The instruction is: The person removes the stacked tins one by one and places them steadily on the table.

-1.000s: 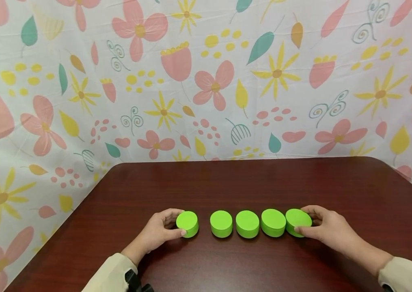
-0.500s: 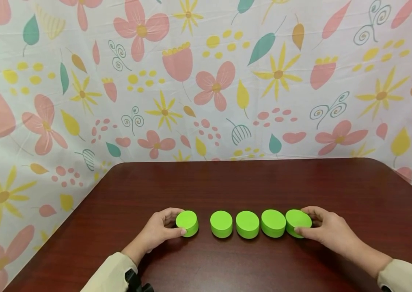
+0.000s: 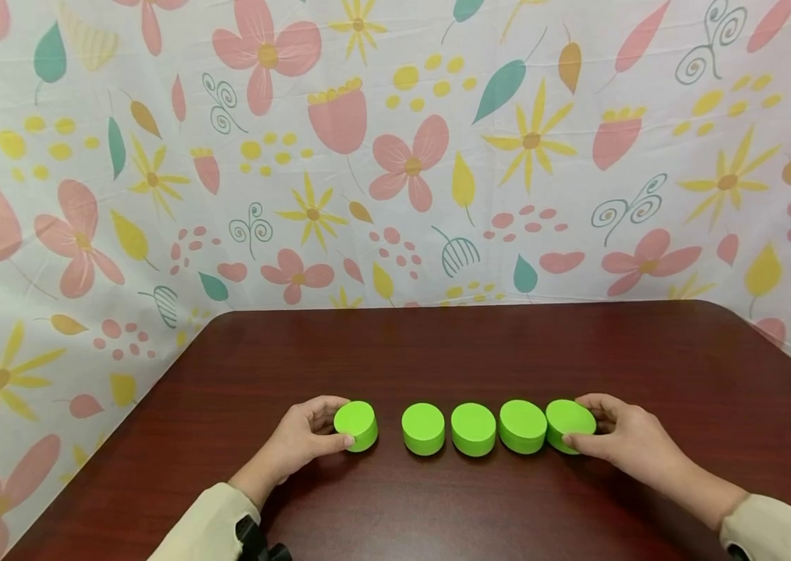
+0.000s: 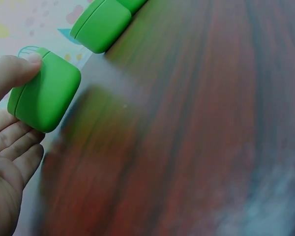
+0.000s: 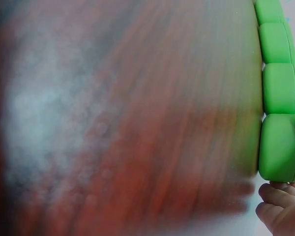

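Several bright green round lidded cases stand in a row on the dark wooden table in the head view. My left hand (image 3: 300,438) pinches the leftmost case (image 3: 356,426) between thumb and fingers; it tilts slightly to the left. In the left wrist view the thumb lies on the lid edge of that case (image 4: 51,93), with the fingers beneath its side. At the other end, my right hand (image 3: 637,440) holds the rightmost case (image 3: 570,426), thumb in front and fingers behind. That case touches or nearly touches its neighbour (image 3: 523,426).
Two more green cases, one left of centre (image 3: 423,428) and one in the middle (image 3: 474,429), stand untouched. A wider gap separates the leftmost case from the others. Behind the brown table (image 3: 395,351) hangs a flower-patterned cloth (image 3: 395,257).
The leftmost case has shifted slightly left and tipped a little with my left hand. My right hand and the other cases hold their places; the head view has shifted slightly.
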A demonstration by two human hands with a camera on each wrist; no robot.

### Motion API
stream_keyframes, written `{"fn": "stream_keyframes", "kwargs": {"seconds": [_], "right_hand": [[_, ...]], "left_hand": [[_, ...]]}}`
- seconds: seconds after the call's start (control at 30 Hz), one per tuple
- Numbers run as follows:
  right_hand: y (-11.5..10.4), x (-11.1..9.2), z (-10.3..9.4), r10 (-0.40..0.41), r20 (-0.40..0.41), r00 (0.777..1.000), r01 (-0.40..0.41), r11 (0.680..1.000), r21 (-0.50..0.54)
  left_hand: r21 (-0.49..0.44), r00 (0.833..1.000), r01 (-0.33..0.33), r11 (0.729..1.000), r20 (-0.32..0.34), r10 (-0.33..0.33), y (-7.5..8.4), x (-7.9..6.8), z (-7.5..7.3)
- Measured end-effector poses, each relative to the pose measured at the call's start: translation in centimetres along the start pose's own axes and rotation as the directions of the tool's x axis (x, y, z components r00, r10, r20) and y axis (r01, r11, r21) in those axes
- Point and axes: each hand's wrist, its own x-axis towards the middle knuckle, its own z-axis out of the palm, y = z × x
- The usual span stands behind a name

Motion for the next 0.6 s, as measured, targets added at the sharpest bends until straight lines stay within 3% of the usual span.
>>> {"fn": "stream_keyframes", "kwargs": {"seconds": [0.6], "right_hand": [[0.0, -0.1, 0.2, 0.003, -0.023, 1.000, -0.004, 1.000, -0.010]], "left_hand": [[0.048, 0.999, -0.039, 0.998, -0.004, 0.039, 1.1, 0.5, 0.8]]}}
